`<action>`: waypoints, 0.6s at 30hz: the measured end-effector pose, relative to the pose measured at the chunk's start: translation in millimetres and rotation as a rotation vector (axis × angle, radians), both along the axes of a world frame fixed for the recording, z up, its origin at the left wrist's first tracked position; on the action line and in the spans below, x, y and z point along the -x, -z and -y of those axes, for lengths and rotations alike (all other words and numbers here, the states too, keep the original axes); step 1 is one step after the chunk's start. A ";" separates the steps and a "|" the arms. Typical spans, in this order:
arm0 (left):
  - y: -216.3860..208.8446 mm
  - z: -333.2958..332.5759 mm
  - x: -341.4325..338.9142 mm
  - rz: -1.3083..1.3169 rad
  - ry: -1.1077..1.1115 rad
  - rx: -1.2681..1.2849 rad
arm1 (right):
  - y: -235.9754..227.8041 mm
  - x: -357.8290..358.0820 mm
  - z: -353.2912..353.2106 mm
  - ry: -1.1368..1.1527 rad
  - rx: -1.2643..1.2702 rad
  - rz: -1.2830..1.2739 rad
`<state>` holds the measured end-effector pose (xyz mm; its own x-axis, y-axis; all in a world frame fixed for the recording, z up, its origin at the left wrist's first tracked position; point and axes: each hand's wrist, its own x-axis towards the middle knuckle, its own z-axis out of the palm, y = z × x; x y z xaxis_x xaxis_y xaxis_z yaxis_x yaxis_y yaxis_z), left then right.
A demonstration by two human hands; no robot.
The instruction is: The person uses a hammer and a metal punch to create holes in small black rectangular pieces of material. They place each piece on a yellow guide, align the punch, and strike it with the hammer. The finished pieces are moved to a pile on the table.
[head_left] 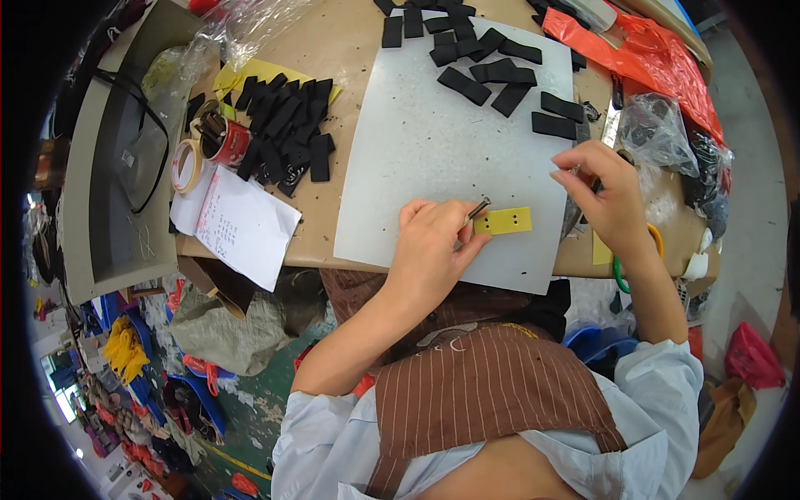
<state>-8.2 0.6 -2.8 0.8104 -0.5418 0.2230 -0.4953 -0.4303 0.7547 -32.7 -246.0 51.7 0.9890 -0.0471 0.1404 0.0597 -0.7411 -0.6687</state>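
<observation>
My left hand is closed on a small metal punch, which tilts up from between thumb and fingers. Its fingertips rest by the left end of a yellow strip. Dark holes show near both ends of the strip, which lies flat on a pale grey board. To the right, my right hand is raised near the board's right edge, its fingers curled. Something dark shows between them, but I cannot make out what it is. Several short black strips lie scattered on the board's far part.
More black strips are heaped on yellow material at the left, beside a red tin, a tape roll and a paper pad. Red plastic and a clear bag lie far right. A grey tray stands far left.
</observation>
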 end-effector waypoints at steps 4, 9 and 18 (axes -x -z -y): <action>-3.1 2.3 0.7 -0.018 -0.008 0.004 | 21.6 26.6 -1.9 -0.234 -0.011 0.119; -4.6 2.8 0.9 -0.007 -0.021 -0.023 | 49.1 30.4 -12.2 -0.296 0.030 0.266; -15.8 2.6 -8.3 -0.227 -0.043 0.328 | 55.8 27.0 -8.1 -0.346 0.072 0.275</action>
